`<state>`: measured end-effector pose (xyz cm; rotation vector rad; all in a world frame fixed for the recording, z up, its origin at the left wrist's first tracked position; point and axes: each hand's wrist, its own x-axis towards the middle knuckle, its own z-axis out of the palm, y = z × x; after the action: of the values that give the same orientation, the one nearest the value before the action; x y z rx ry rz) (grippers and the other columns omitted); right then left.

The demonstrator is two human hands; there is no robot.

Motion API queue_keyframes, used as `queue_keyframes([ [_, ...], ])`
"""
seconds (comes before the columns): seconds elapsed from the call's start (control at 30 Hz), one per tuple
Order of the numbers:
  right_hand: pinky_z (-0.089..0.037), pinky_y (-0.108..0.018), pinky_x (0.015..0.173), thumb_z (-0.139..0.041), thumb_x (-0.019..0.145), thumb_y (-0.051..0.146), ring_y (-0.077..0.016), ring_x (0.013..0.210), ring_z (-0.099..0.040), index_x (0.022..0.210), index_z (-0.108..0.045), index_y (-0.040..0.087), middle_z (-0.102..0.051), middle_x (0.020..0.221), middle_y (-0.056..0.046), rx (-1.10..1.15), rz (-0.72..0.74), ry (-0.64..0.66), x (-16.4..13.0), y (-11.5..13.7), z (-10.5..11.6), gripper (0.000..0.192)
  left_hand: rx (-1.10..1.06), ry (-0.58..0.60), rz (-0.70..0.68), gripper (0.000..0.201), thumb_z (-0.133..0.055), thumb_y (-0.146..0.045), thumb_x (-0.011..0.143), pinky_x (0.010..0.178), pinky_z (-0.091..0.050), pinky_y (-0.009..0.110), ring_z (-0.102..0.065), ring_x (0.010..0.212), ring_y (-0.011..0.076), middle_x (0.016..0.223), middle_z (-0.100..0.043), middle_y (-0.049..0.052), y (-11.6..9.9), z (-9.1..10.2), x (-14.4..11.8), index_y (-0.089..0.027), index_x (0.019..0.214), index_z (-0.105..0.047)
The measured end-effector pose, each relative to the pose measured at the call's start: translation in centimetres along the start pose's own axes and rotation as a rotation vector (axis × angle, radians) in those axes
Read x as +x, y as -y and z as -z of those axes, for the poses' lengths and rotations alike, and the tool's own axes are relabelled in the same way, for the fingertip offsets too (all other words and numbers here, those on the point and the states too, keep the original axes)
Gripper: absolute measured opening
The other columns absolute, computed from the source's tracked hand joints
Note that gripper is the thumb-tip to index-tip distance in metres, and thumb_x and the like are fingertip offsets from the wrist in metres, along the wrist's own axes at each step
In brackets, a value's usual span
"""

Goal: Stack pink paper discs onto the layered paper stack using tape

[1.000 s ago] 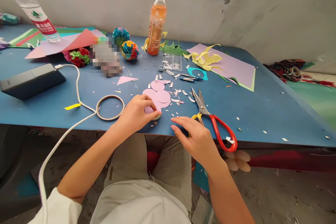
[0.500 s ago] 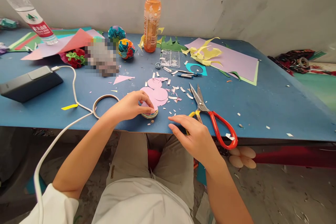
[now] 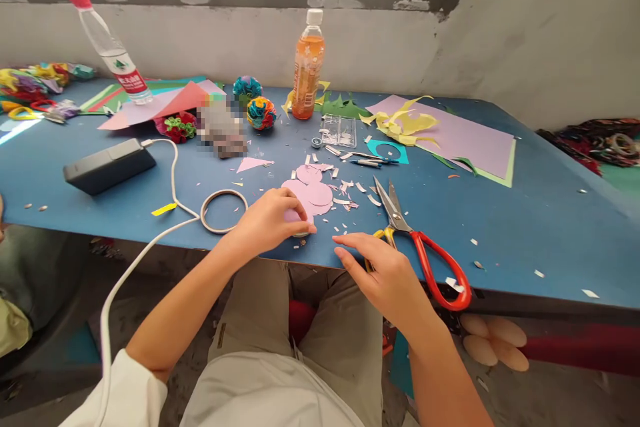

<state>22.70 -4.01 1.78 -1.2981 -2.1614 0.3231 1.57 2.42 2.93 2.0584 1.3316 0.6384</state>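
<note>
My left hand (image 3: 277, 217) is at the table's front edge, its fingers bent and closed at the edge of a pink paper circle. That paper lies over a small round, layered-looking piece (image 3: 301, 235), mostly hidden under my fingers. Just beyond is an overlapping group of pink paper circles (image 3: 319, 193). My right hand (image 3: 385, 267) hovers at the table edge with thumb and fingers apart, holding nothing. Beside it lie large scissors (image 3: 395, 217) with spread blades and one red handle loop; the yellow loop is partly behind my hand.
White paper scraps (image 3: 374, 200) lie around the circles. A tape ring (image 3: 204, 213) and white cable (image 3: 145, 247) are left, near a dark power bank (image 3: 110, 167). Behind stand an orange drink bottle (image 3: 309, 77) and water bottle (image 3: 120, 63). Yellow paper (image 3: 407, 125) lies right.
The view has tilted up and turned left, so the window and more of the table's left side show. My left fingertips now cover more of the round piece; my right hand stays open.
</note>
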Motion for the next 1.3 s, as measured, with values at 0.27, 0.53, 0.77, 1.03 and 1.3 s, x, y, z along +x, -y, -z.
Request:
queue_keyframes([
  [0.27,-0.051,-0.038,0.079,-0.049,0.089,0.040,-0.0256,0.089,-0.063,0.098,-0.065,0.018,-0.067,0.094,-0.009,-0.404,-0.141,-0.171,-0.5,-2.9,1.2,0.029,0.215,-0.173,0.031,0.018,-0.050,-0.031,0.089,0.078,-0.048,0.032,-0.060,0.094,0.0201,0.099,-0.067,0.002,-0.5,-0.1,-3.4,-0.022,0.086,-0.065],
  [0.53,-0.050,-0.038,0.081,-0.056,0.086,0.021,-0.0222,0.085,-0.063,0.089,-0.062,0.024,-0.066,0.088,-0.005,-0.273,-0.143,-0.486,-4.9,0.0,1.1,0.007,0.404,-0.470,0.078,0.022,-0.048,-0.029,0.091,0.092,-0.045,0.045,-0.059,0.102,0.0263,0.108,-0.067,0.010,6.0,1.2,-9.7,-0.017,0.102,-0.064],
  [0.77,-0.056,-0.030,0.072,-0.059,0.086,0.027,-0.0175,0.084,-0.065,0.123,-0.052,0.025,-0.068,0.100,-0.005,0.244,0.027,-0.301,-3.1,5.7,-4.3,0.038,0.034,-0.492,-0.132,0.011,-0.051,-0.016,0.088,0.074,-0.051,0.027,-0.063,0.081,0.0158,0.084,-0.068,0.003,3.4,-0.4,-13.6,-0.021,0.094,-0.059],
  [1.03,-0.055,-0.027,0.076,-0.060,0.083,0.019,-0.0152,0.086,-0.065,0.096,-0.068,0.024,-0.068,0.094,-0.004,0.617,-0.047,-0.219,-1.0,7.4,-6.0,0.016,-0.143,-0.334,-0.235,0.011,-0.054,-0.014,0.084,0.070,-0.051,0.029,-0.061,0.076,0.0166,0.077,-0.065,0.003,2.6,-3.1,-15.2,-0.020,0.092,-0.056],
  [1.3,-0.056,-0.026,0.070,-0.059,0.084,0.018,-0.0145,0.078,-0.066,0.090,-0.068,0.023,-0.070,0.086,-0.003,0.425,0.012,-0.281,-2.1,6.1,-5.2,0.012,-0.061,-0.265,-0.279,0.011,-0.049,-0.017,0.088,0.053,-0.042,0.025,-0.052,0.052,0.0120,0.063,-0.062,0.000,1.3,-4.2,-13.6,-0.019,0.087,-0.060],
])
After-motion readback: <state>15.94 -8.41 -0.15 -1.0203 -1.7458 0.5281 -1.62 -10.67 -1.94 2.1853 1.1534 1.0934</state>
